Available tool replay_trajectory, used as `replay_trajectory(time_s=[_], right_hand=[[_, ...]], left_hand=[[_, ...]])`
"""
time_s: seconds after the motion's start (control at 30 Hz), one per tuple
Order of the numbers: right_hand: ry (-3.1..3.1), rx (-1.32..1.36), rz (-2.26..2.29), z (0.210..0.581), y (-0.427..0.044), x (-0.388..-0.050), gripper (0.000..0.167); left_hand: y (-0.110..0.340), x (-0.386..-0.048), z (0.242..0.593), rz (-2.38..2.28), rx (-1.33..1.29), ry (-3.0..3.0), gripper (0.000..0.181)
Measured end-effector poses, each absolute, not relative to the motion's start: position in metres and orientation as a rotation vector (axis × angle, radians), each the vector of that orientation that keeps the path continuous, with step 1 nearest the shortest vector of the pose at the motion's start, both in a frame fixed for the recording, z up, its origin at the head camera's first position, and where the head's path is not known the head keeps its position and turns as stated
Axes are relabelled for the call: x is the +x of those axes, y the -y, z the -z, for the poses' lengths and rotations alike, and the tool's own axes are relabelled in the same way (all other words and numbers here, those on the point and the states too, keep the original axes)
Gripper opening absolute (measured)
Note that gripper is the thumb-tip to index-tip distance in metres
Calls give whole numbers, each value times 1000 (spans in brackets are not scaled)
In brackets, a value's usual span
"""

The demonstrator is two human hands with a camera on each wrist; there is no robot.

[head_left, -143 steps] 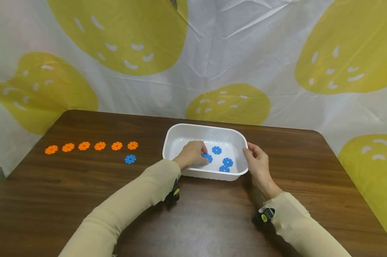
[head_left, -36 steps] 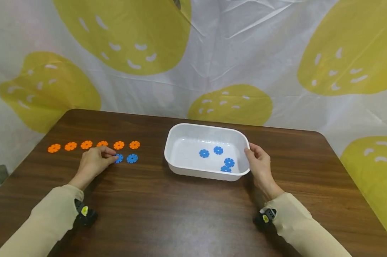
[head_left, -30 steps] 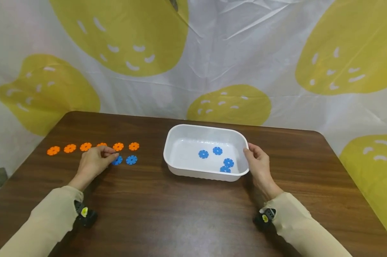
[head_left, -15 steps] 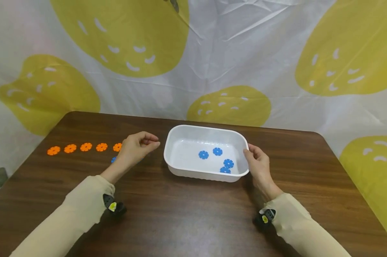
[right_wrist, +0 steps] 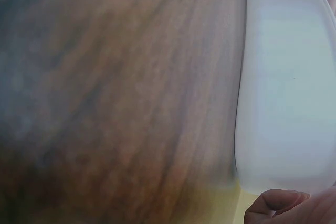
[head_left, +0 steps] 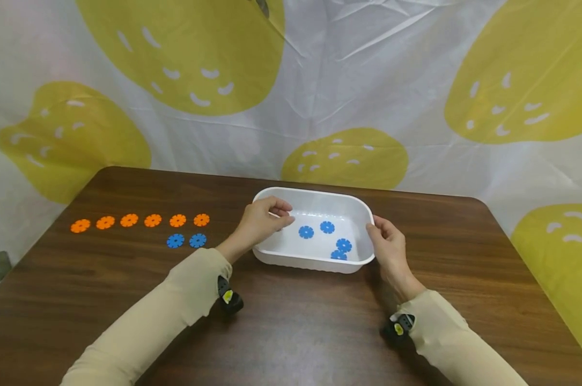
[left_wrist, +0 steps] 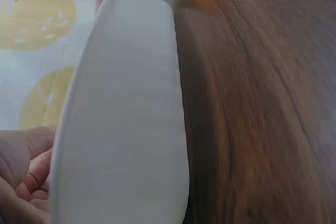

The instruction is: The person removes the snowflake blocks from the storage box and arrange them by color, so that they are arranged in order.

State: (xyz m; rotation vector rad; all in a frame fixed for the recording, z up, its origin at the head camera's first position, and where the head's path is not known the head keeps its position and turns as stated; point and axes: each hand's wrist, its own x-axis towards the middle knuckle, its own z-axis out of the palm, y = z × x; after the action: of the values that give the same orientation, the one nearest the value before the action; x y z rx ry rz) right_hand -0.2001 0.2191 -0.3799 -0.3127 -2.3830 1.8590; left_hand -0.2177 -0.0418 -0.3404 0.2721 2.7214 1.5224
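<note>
In the head view, my left hand reaches over the left side of a white plastic basin, thumb and fingers apart, holding nothing. Right of its fingertips, several blue notched discs lie inside; two of these overlap near the front wall. My right hand grips the basin's right rim between thumb and fingers. From the left wrist view, the basin's outer wall hides part of the left hand. Only a few right-hand fingers show at the basin's end in the right wrist view.
Several orange notched discs form a row at the left of the brown wooden table. Below the row's right end lie two blue notched discs, side by side. A white curtain with yellow fruit prints hangs behind the table.
My left hand took a blue disc from the basin, laid it left of the other blue one, let go, and came back right over the basin. The right hand stayed on the rim.
</note>
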Motion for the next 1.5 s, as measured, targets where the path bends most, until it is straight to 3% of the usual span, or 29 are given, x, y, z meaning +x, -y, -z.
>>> replay_trajectory(time_s=[0.7, 1.13, 1.5], right_hand=[[2380, -318, -1867, 381, -219, -201, 40], [2374, -307, -1876, 380, -219, -201, 40], [2346, -294, -1850, 382, -218, -201, 38]], left_hand=[[0, -242, 358, -1242, 219, -2719, 30], [-4, -246, 365, -1080, 242, -2785, 34], [-4, -245, 366, -954, 334, -2850, 27]])
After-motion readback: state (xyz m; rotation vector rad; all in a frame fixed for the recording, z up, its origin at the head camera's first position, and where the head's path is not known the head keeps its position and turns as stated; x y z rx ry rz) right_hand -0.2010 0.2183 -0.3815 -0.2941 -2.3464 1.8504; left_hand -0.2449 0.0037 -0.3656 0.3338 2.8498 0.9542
